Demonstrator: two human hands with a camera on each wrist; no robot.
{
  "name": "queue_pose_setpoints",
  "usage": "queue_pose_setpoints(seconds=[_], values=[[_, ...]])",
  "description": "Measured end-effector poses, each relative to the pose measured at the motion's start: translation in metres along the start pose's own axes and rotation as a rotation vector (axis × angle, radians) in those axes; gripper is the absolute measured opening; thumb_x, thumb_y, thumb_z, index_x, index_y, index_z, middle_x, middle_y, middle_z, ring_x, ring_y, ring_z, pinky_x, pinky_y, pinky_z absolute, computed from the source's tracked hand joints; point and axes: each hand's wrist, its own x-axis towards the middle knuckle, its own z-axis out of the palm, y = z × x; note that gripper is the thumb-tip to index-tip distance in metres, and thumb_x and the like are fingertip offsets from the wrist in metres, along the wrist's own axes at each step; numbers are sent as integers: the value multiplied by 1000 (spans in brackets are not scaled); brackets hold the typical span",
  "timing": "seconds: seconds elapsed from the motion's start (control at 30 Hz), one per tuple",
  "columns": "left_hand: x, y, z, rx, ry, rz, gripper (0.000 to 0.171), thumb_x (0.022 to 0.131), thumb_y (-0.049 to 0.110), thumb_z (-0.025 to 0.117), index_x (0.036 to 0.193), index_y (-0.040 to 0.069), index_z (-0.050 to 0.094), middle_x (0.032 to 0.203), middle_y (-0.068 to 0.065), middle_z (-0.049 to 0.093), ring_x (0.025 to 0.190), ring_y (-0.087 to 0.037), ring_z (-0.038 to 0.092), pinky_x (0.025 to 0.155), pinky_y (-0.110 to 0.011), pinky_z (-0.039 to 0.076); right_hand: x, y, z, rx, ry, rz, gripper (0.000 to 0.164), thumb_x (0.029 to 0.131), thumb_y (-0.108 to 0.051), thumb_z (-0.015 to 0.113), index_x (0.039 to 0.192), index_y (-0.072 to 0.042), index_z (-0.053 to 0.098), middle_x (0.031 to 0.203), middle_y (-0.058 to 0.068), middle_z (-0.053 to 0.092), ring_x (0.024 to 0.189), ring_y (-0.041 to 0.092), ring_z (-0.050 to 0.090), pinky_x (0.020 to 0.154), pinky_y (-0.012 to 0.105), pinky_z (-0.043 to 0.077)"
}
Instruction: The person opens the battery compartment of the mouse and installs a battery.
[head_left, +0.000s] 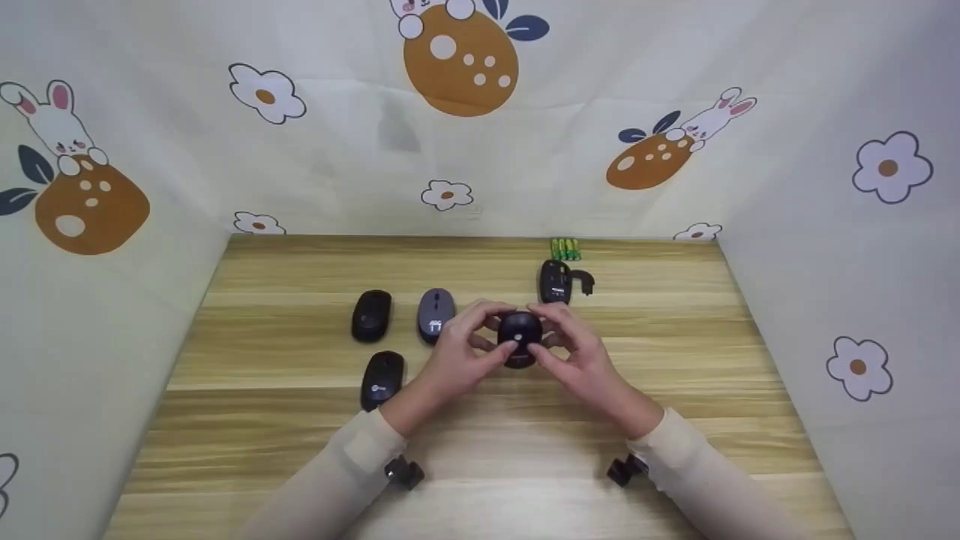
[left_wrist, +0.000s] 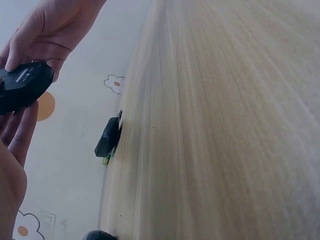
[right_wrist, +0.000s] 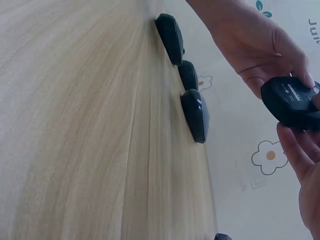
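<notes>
My left hand and right hand together hold a black computer mouse above the middle of the table. Fingers grip its sides, while both thumbs press on the face turned toward me. In the right wrist view, that face of the mouse bears a printed label, so its underside is up. Just beyond the right hand lies another black mouse, bottom up with its battery bay exposed. Its loose curved cover is beside it, and several green batteries stand in a row behind.
Left of the hands, a grey mouse and two black mice, one farther back and one nearer, lie on the wooden table. The nearer one is close to my left forearm. Patterned cloth walls border the table.
</notes>
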Motion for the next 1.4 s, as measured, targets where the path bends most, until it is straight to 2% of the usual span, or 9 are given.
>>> queue_pose_setpoints(seconds=[0.4,0.7,0.93,1.2,1.4], values=[[-1,0,0,0,20,-56,45,99,12,82,142,13,68,132,-1,69,109,-23,71,70,-36,68,0,-1,1,58,-17,83,60,98,10,76,154,1,57,135,18,61,106,30,73,80,34,68],[0,2,0,-95,-5,-157,45,99,8,80,143,14,68,134,-5,68,111,-32,69,71,-34,66,0,-4,3,123,-38,214,58,101,6,74,153,0,52,143,18,56,111,25,71,84,34,67],[1,0,0,-121,-28,-176,46,98,3,78,142,10,68,132,-6,69,108,-39,70,68,-31,65,0,-6,4,201,-57,299,55,100,6,73,149,0,49,143,20,57,111,27,70,81,32,66],[1,0,0,-141,-41,-217,45,98,2,78,142,10,67,136,-7,68,109,-43,68,71,-33,67,-1,-2,4,239,-61,303,55,100,7,73,148,0,49,145,20,55,112,29,70,80,32,66],[0,0,0,-125,-59,-234,46,99,5,79,142,10,66,139,-8,67,109,-36,69,73,-33,66,0,-1,4,264,-61,310,51,99,9,74,144,0,51,143,21,54,112,30,71,80,36,68]])
